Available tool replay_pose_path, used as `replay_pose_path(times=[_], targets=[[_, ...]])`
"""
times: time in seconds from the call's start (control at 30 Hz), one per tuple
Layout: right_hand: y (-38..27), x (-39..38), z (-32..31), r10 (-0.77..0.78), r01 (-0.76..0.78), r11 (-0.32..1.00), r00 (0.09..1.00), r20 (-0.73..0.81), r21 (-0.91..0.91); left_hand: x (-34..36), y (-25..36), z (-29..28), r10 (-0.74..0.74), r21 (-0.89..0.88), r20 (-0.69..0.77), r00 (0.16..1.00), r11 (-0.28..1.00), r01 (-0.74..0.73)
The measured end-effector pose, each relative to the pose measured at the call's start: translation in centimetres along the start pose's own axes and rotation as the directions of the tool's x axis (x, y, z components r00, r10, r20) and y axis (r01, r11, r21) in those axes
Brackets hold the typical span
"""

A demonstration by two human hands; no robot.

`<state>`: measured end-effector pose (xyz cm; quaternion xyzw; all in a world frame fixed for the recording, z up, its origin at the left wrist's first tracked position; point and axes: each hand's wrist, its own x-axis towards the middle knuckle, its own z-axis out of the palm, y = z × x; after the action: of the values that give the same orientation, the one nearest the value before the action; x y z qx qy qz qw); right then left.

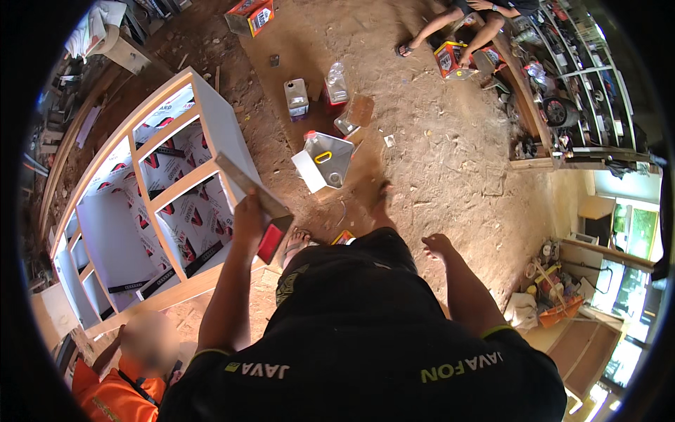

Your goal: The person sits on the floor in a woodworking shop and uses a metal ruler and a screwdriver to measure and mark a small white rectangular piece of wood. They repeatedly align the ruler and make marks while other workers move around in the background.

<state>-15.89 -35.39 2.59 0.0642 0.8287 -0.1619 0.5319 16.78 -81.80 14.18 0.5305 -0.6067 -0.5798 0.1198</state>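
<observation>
Board (247, 181) in left hand (247, 221), open cabinet (150, 204) beside, tins (339, 169) on dirt floor (450, 141)

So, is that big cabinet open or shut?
Open: the wood-framed cabinet shows patterned lining through its front openings, with no doors across them.

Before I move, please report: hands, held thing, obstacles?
Left hand: gripping red-ended long piece. Right hand: nothing visible held. Cabinet frame close on left; yellow-handled tin on floor ahead.

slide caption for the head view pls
Left hand gripping a long red-ended piece beside a wood-framed cabinet, right hand out above the dirt floor.
</observation>
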Motion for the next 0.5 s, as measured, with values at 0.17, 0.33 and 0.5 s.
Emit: replay_pose_path(times=[0.17, 0.33, 0.5], targets=[[-6.3, 14.3, -7.6, 0.040, 0.041, 0.904, 0.983, 0.180, -0.425, -1.6, 4.3, 4.9, -0.187, -0.148, -0.330, 0.925, 0.978, 0.145], [-15.0, 26.6, -12.8, -0.309, 0.307, 0.859, 0.949, 0.063, -0.411, -3.7, 8.1, 11.1, -0.077, 0.298, -0.209, 0.975, 0.945, 0.138], [-19.3, 32.8, -10.6, -0.387, 0.352, 0.859, 0.922, -0.021, -0.371, 0.1, 5.7, 16.5, -0.280, 0.062, -0.142, 0.949, 0.955, 0.291]])
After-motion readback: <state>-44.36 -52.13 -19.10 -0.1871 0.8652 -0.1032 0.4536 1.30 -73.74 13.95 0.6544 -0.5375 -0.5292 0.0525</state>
